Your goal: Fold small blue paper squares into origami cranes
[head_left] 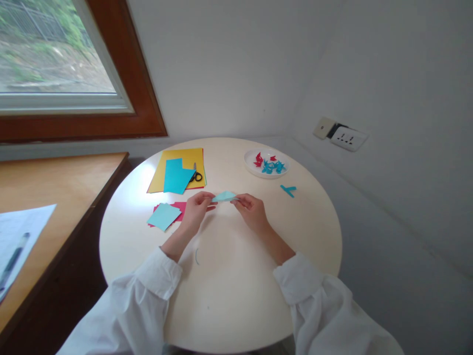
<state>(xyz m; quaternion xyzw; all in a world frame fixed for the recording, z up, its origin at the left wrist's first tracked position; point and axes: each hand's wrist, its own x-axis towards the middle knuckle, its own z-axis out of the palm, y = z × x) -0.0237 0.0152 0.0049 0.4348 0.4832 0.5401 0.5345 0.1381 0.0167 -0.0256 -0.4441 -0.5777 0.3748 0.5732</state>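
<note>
Left fingers (205,198) and right fingers (248,202) pinching pale folded paper (225,196), pen (15,259) on sheet (33,224) — writing apparently there, illegible.

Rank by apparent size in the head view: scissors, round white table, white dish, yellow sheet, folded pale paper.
1. Round white table
2. Yellow sheet, partly covered
3. White dish
Smallest, not ranked: folded pale paper and scissors; they look close in size, and both are partly hidden.

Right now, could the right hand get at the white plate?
Probably yes: the white plate sits just ahead of the right hand, with only bare tabletop directly between. The hand is occupied, though, pinching one end of the pale folded paper.
</note>
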